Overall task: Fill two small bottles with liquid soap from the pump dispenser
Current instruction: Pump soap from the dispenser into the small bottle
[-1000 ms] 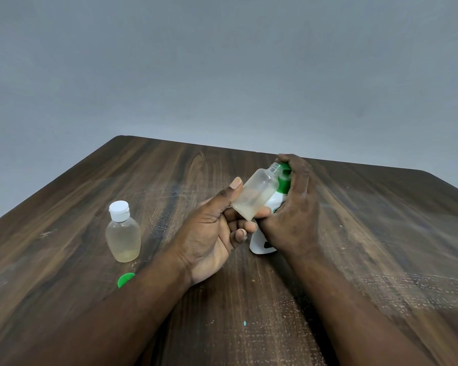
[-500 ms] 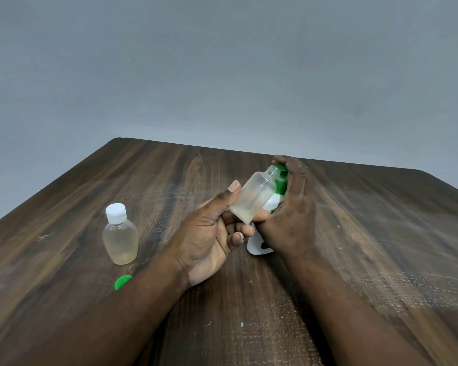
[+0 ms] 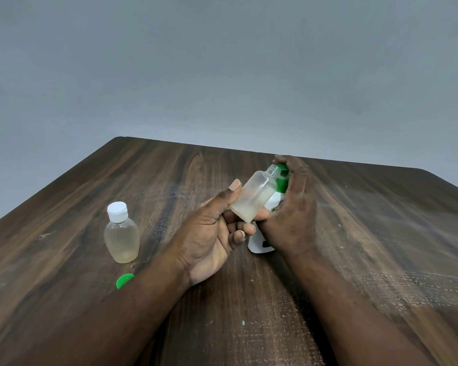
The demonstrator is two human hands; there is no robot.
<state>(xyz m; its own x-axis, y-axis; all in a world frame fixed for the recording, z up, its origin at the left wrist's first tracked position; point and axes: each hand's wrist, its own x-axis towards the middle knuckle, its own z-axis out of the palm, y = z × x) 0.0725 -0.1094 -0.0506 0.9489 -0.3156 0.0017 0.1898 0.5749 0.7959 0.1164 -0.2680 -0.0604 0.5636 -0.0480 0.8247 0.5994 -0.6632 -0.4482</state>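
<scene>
Though tilted, uncapped bottle (image 3: 254, 198) nearly empty

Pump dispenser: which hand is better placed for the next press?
Right. The right hand wraps the pump dispenser, fingers over its green top; the left hand holds the uncapped bottle tilted, mouth at the nozzle.

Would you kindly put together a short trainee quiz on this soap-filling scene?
1. True or false: the left hand holds an uncapped bottle tilted toward the pump dispenser.
2. Which hand covers the dispenser's green head? A the left, B the right hand.
3. Fill in: the loose green cap lies on the table near the standing bottle with the ___ cap.
Key: 1 true; 2 B; 3 white.
</scene>
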